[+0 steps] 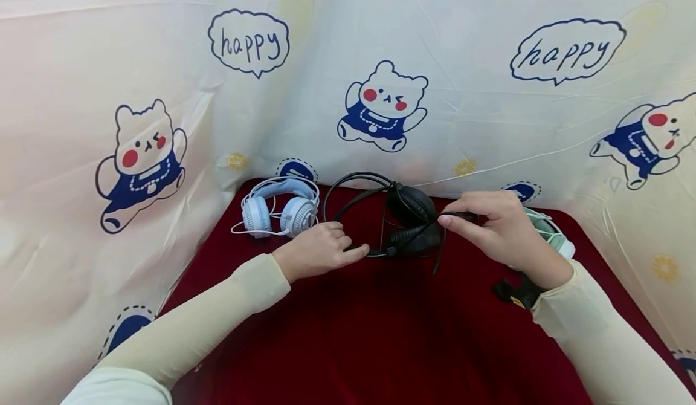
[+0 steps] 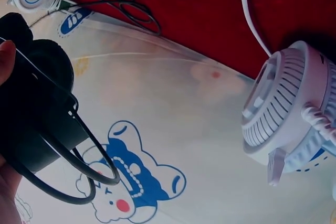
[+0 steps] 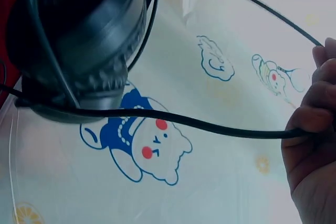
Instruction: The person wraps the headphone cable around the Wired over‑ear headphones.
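Observation:
Black over-ear headphones (image 1: 411,202) sit at the back middle of the red table, tilted with both ear cups to the right. My left hand (image 1: 321,252) grips their headband on the near left side. In the left wrist view, fingers (image 2: 5,62) show at the edge of the dark headphones (image 2: 50,72). To the right, my right hand (image 1: 497,226) pinches the headphones' black cable between thumb and fingers. The right wrist view shows that cable (image 3: 210,126) stretched from beside the ear cup (image 3: 105,40) into the right hand (image 3: 315,124).
Pale blue headphones (image 1: 299,214) stand left of the black pair. Green and white headphones (image 1: 550,234) are partly hidden behind the right hand. Dark red cloth (image 1: 370,332) covers the table, and a printed curtain (image 1: 326,78) rises at its back and sides.

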Motion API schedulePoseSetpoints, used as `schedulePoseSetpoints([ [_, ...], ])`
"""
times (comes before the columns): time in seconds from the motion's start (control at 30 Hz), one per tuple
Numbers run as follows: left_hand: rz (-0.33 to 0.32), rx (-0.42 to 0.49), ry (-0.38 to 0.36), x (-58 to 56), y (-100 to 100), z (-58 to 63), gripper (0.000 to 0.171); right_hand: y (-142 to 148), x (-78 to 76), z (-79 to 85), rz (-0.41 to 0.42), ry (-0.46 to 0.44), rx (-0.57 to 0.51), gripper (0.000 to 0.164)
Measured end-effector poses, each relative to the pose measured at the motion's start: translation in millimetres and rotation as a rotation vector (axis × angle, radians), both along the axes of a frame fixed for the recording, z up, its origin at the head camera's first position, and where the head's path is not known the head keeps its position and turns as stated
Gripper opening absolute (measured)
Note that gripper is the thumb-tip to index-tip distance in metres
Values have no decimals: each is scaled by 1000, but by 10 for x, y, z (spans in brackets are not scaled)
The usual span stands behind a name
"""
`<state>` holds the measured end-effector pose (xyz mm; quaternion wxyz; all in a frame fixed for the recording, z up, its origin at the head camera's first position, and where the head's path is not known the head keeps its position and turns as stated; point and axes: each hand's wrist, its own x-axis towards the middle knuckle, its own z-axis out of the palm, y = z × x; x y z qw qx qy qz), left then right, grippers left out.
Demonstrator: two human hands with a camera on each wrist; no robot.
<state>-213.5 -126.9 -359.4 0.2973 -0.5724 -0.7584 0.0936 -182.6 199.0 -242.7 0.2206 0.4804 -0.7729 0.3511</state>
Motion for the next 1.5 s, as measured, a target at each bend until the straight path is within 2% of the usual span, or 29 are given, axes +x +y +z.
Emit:
schedulePoseSetpoints([
  [0.1,-4,-9,0,40,8,-18,41,5,-18,23,12,-15,8,29],
  [0.3,9,-56,22,101,62,-22,39,-25,-37,38,81,-43,22,33],
  [0.37,24,-80,21,111,83,-20,38,-49,-45,36,115,-37,27,27],
  [0.47,40,-107,24,122,103,-14,39,-86,-60,34,158,0,32,8],
  [0.53,39,-114,25,127,107,-11,39,-95,-70,34,154,31,33,7],
  [0.6,31,-116,29,138,105,-7,39,-95,-81,40,135,51,32,8],
  [0.73,-1,-111,49,166,98,-10,39,-83,-117,58,62,75,34,30],
  [0.93,-54,-110,73,227,101,-56,38,-45,-204,64,-78,81,69,27],
  [1.1,-83,-104,76,288,101,-85,40,-12,-282,53,-163,22,123,22],
  [1.3,-130,-76,106,342,106,-103,39,34,-405,32,-179,-83,135,19],
  [1.5,-166,-58,124,376,90,-124,39,99,-506,15,-196,-158,163,22],
])
